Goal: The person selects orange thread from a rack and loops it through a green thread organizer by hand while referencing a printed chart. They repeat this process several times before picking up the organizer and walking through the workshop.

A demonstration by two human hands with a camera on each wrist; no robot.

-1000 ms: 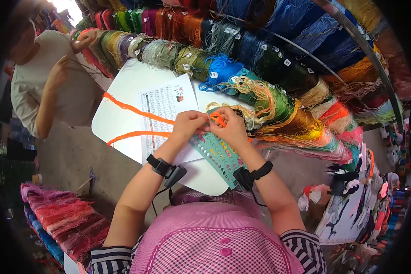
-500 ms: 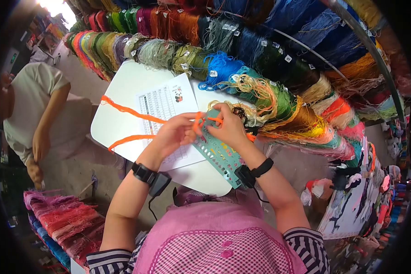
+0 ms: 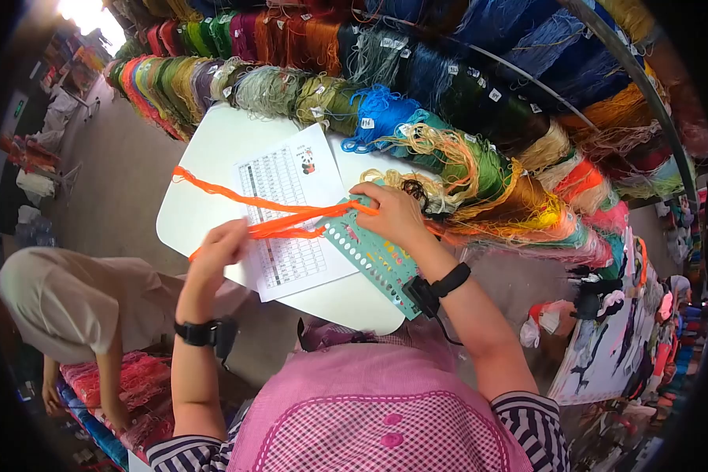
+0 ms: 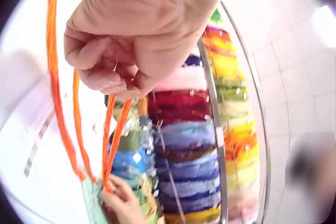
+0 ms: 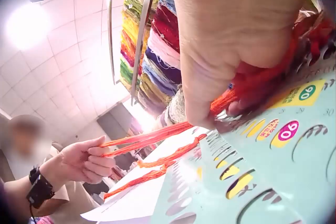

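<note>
My left hand (image 3: pixel 225 244) pinches strands of bright orange thread (image 3: pixel 287 230) in its curled fingers, left of the sheet. The strands run taut to the upper end of a teal card (image 3: pixel 370 253) with rows of holes. There my right hand (image 3: pixel 400 215) grips the orange thread at the card's edge. In the right wrist view, its thumb and fingers close round the orange bundle (image 5: pixel 226 100) against the card (image 5: pixel 283 176). Other orange tails lie over the printed sheet (image 3: pixel 291 267). The fingertips of my left hand (image 4: pixel 131 35) partly hide the strands in the left wrist view.
The white table (image 3: pixel 204 204) carries the printed sheet. Behind it, racks hold labelled thread hanks, including a blue one (image 3: pixel 381 118). Loose cream threads (image 3: pixel 440 161) lie by the card. At left a person (image 3: pixel 63 303) bends over pink and red hanks (image 3: pixel 138 385).
My left hand has moved away from the card, down and to the left, drawing orange strands out. My right hand stays at the card's upper end. The other person has bent down at left.
</note>
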